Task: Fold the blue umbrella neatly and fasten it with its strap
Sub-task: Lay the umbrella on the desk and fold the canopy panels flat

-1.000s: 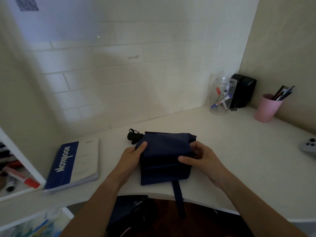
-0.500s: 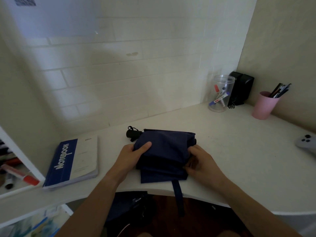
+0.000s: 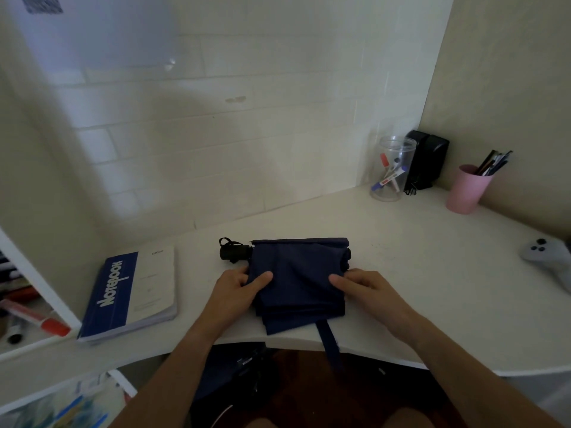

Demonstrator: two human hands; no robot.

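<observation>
Blue umbrella (image 3: 296,273) lies flat on the white bench (image 3: 432,273), near edge, centre of scene. Cloth is folded into a rough rectangle, layers stacked, near corner overhanging the bench edge a little. Black handle (image 3: 233,252) sticks out on the left end, with a small loop on it. Strap (image 3: 329,341) hangs loose off the near edge, down past the bench, not fastened.

Left hand (image 3: 234,291): grip clamped on the left edge of the folded cloth, thumb on top, fingers curled under or behind the fold. Just near of the handle, not touching it as far as I can tell.

Right hand (image 3: 367,291): grip pinched on the right edge of the cloth, thumb lying flat on top pointing left, other fingers bent over the edge. Cannot tell how much cloth is between them. Both hands at about the same depth, cloth stretched between them.

Rest of bench: notebook (image 3: 129,295) left of the umbrella, flat, well apart from the left hand. Far right corner: clear jar (image 3: 392,171) with markers, black box (image 3: 428,162) just behind it, pink cup (image 3: 468,189) with pens to the right. Grey controller (image 3: 547,257) at the right edge, partly cut off. Shelf (image 3: 18,304) far left with markers on it.
</observation>
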